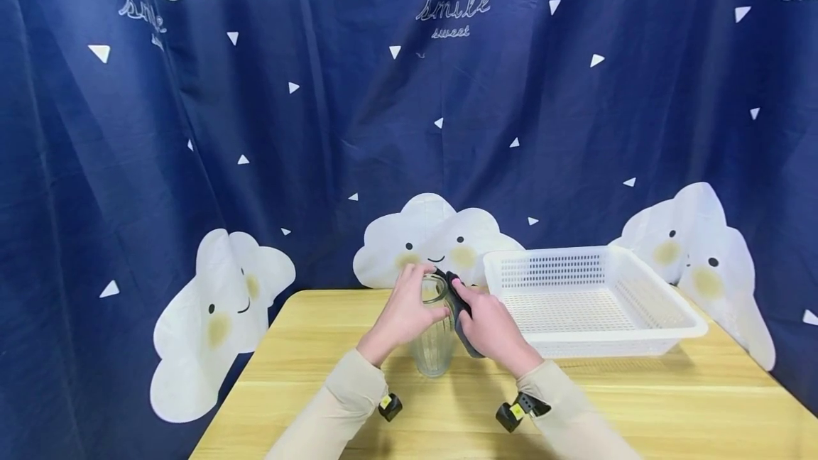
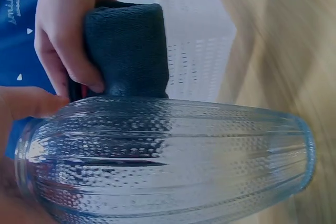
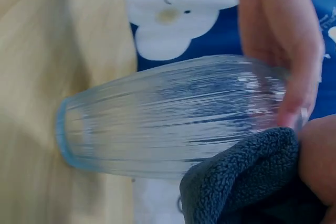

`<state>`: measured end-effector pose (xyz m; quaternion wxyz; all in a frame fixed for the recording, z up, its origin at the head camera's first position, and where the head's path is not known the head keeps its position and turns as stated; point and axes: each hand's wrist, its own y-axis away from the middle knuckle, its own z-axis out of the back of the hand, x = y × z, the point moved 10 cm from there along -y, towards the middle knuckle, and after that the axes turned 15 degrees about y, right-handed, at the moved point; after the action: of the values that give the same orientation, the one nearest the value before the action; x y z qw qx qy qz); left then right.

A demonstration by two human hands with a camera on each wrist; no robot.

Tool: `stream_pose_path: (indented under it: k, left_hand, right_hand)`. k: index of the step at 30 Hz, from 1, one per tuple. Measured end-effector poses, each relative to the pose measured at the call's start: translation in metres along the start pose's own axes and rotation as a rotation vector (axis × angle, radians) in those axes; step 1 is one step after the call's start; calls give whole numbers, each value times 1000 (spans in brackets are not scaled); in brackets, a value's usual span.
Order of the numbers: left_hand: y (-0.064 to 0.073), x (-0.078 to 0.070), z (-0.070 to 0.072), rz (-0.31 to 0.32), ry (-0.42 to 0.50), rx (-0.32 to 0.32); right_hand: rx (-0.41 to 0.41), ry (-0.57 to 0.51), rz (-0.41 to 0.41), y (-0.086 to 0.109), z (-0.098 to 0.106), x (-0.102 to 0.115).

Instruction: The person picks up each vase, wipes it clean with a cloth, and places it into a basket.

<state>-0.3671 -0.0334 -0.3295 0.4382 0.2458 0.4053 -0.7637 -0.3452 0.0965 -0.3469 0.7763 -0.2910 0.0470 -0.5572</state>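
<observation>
A clear ribbed glass vase with a dotted texture stands over the table, its mouth turned up. My left hand holds it around the rim, thumb and fingers spread to either side. On the vase's right side, my right hand grips a folded dark grey cloth. In the right wrist view the cloth overlaps the glass near the mouth. A small red patch shows by the right fingertips in the left wrist view; what it is I cannot tell. Whether the vase's base touches the table is unclear.
A white perforated plastic basket sits on the wooden table, to the right of my hands. Behind the table hangs a dark blue curtain with white clouds and triangles. Each wrist wears a small black camera on a band.
</observation>
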Motion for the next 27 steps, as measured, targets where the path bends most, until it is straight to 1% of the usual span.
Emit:
stream_pose_path:
  k: [3,6,9,11,13,17,21,23,25,27]
  left_hand:
    - [0,2,-3,14,-16,10]
    - [1,3,-4,6,-30,8]
    - [1,4,-5,-7,-37,10]
    - [1,4,-4,-11,-42,12]
    - [1,3,-4,-18,-50,14]
    - [1,1,-2,-28,-69,12]
    - [0,1,-2,-25,-87,19]
    - [0,1,-3,-25,-95,24]
    - [0,2,-4,-30,-105,26]
    - [1,2,-5,-34,-114,24]
  right_hand:
    - [38,-3,-17,5,-17,-4]
    - [109,-1,-35,12,-39,-8]
    - [185,17,-32,20,-63,-11]
    - [230,22,-30,24,-74,-12]
    - [253,18,-26,27,-82,-13]
    - [273,7,-15,28,-89,-12]
    - [296,-25,1,28,-89,-11]
    - [300,-28,-12,29,-87,-14]
    - [276,-6,-24,30,-83,-16]
    - [219,42,-20,29,-76,-17]
